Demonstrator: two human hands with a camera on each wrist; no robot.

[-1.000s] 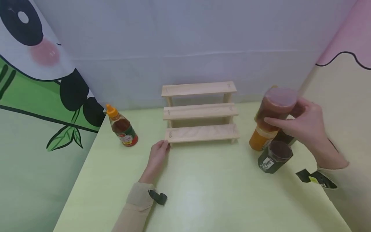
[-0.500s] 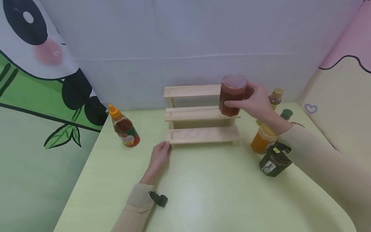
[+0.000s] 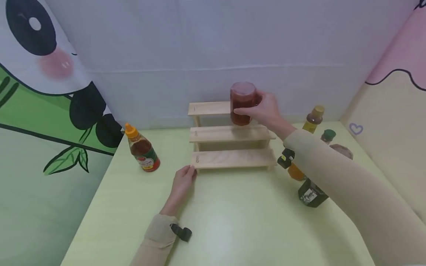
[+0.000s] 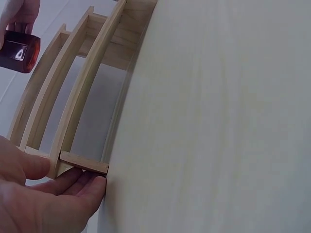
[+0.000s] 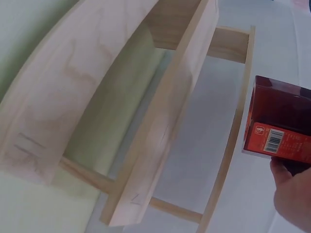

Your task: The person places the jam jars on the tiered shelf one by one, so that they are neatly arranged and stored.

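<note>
A three-step wooden rack (image 3: 229,135) stands at the back of the pale green table (image 3: 233,221). My right hand (image 3: 264,111) grips a dark red jar (image 3: 242,103) with a pinkish lid, upright at the top step's level; whether it touches the shelf is unclear. In the right wrist view the jar (image 5: 282,124) shows a barcode label beside the rack (image 5: 160,121). My left hand (image 3: 183,181) rests on the table with straight fingers touching the rack's lower left foot (image 4: 83,164). The left wrist view also catches the jar (image 4: 18,51).
An orange-capped sauce bottle (image 3: 141,148) stands left of the rack. Right of it cluster a yellow-brown bottle (image 3: 313,119), a green-capped bottle (image 3: 328,136), an orange jar (image 3: 294,171) and a dark jar (image 3: 311,194), partly behind my right sleeve. Walls close the back and both sides.
My right hand has carried the red jar from the cluster at the right leftwards and back to the rack's top step. The left hand has stayed at the rack's foot.
</note>
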